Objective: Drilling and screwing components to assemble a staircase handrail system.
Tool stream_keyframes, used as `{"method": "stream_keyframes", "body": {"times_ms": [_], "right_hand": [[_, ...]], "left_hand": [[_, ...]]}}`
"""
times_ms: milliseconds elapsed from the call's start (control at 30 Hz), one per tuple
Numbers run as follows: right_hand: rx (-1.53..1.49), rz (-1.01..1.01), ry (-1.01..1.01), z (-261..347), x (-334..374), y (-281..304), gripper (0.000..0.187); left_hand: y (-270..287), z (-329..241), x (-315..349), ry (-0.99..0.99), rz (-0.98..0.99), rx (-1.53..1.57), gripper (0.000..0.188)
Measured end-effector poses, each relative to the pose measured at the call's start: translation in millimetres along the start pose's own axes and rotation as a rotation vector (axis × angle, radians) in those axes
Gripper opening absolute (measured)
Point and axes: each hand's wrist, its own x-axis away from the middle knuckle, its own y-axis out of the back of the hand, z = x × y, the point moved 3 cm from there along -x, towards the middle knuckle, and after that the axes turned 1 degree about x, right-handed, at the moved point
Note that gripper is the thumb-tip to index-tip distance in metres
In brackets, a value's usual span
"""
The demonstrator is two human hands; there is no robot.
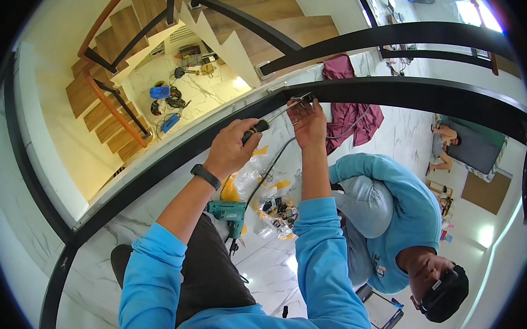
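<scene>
My left hand [232, 148] is wrapped round the black and yellow handle of a screwdriver [257, 129]. The screwdriver's long metal shaft slants up and right to the black metal rail [230, 125]. Palm upward, my right hand [310, 126] has its fingers curled at the shaft's far end. They pinch a small dark piece [310, 98] against the rail's lower side; its exact kind is too small to make out. Below my hands, a green power drill [229, 213] lies on the marble floor near my leg, beside plastic bags of small black fittings [278, 211].
A co-worker in a blue sweatshirt [411, 206] crouches to my right. Maroon cloth [348, 118] and a dark cable [270, 168] lie near the rail. Past it, wooden stairs [252, 20] drop to a lower floor with tools [171, 99]. Another person [444, 140] is far right, by a mattress.
</scene>
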Motion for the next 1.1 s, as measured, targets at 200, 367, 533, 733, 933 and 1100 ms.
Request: {"method": "stream_keyframes", "body": {"times_ms": [200, 367, 533, 733, 933, 1100], "right_hand": [[0.033, 0.028, 0.061, -9, -1, -2, 0.028], [-0.029, -0.014, 0.137, -10, 1, -2, 0.019], [-0.024, -0.024, 0.129, -9, 1, -4, 0.019], [-0.038, -0.007, 0.141, -10, 1, -4, 0.019], [-0.055, -0.015, 0.129, -9, 1, -3, 0.017], [-0.053, -0.024, 0.139, -8, 1, -4, 0.016]], "left_hand": [[-5, 5, -10, -0.033, -0.033, 0.044, 0.031], [-2, 6, -11, -0.074, -0.04, 0.002, 0.031], [0, 4, -13, -0.09, -0.038, -0.002, 0.03], [-1, 5, -13, -0.104, -0.029, -0.038, 0.031], [-1, -1, -15, -0.195, -0.07, -0.056, 0.031], [-2, -7, -10, -0.156, -0.049, -0.26, 0.032]]}}
